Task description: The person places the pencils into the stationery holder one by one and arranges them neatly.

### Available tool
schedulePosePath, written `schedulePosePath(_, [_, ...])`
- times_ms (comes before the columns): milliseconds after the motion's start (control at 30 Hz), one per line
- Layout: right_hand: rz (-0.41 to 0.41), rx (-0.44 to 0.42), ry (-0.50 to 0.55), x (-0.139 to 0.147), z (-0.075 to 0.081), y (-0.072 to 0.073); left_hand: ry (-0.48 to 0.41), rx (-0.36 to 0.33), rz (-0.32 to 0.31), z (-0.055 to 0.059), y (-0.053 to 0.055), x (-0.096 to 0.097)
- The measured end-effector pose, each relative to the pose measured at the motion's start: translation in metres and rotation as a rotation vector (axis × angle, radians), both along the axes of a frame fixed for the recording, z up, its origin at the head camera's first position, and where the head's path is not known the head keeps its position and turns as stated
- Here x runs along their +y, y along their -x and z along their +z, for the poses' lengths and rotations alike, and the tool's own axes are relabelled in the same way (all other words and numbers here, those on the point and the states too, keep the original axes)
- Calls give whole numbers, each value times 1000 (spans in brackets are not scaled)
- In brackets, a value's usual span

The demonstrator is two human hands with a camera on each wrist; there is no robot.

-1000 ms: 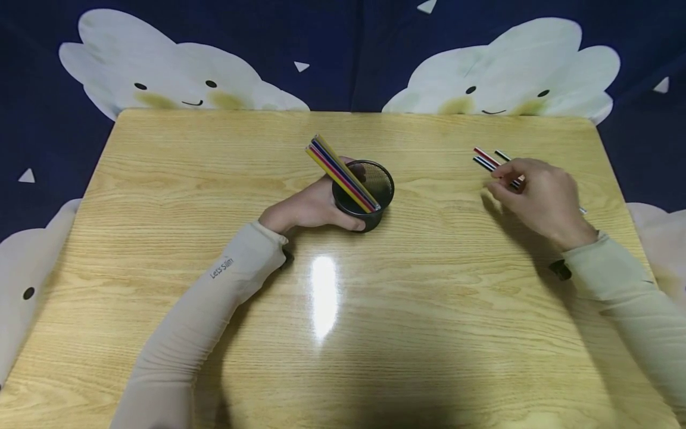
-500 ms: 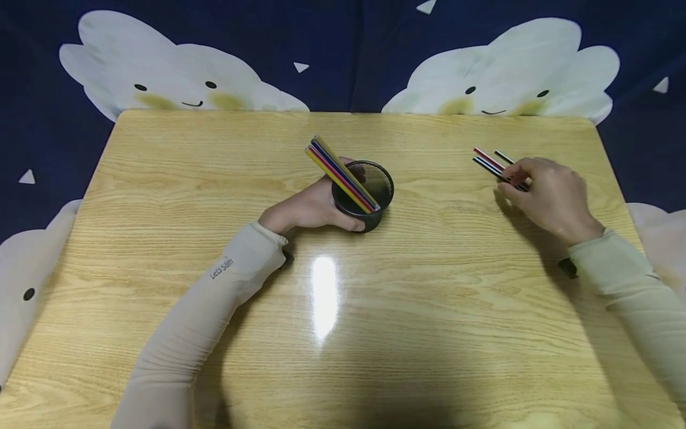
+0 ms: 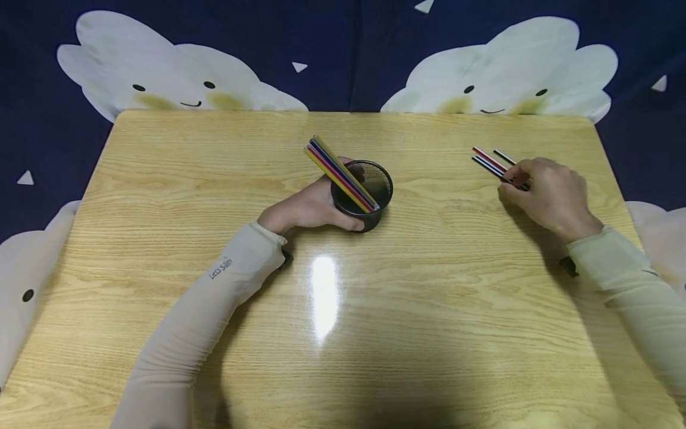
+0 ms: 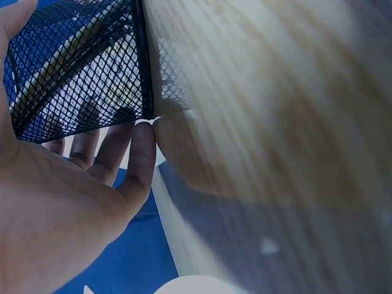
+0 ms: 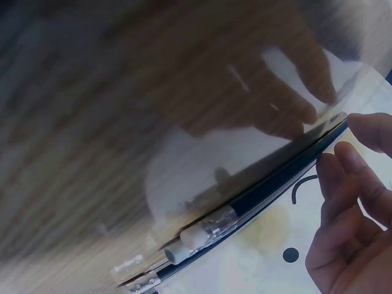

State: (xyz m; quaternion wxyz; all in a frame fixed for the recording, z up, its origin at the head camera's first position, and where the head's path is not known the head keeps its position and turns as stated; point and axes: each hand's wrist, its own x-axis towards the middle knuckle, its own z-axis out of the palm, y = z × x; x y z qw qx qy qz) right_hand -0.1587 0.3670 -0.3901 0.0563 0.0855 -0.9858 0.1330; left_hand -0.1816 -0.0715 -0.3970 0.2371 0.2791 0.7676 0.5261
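Observation:
My left hand (image 3: 311,205) grips a black mesh pencil cup (image 3: 372,221) near the middle of the table, thumb in front and fingers behind. Several pencils (image 3: 343,177), yellow, red and dark blue among them, lean out of the cup to the upper left. At the right, my right hand (image 3: 554,193) is low over several striped pencils (image 3: 486,165) lying on the table. Thumb and forefinger pinch a dark pencil (image 5: 269,174) in the right wrist view, where white erasers (image 5: 195,237) show at the other end. The hand hides part of the pencils in the head view.
The wooden table (image 3: 418,310) reaches to a dark blue curtain (image 3: 348,53) printed with white clouds, hanging along its far edge. A bright light reflection (image 3: 324,298) lies on the tabletop in front of the cup.
My right hand has shifted slightly right along the striped pencils, then stayed nearly still over the last half second. The left hand, cup and leaning pencils have not visibly moved.

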Motion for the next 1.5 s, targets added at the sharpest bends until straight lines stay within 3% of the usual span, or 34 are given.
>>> schedulePosePath(700, [-41, -38, -13, 3, -3, 6, 12, 7, -4, 0, 1, 0])
schedulePosePath(1500, [-18, -79, -40, 6, -2, 8, -4, 17, -8, -1, 1, 1])
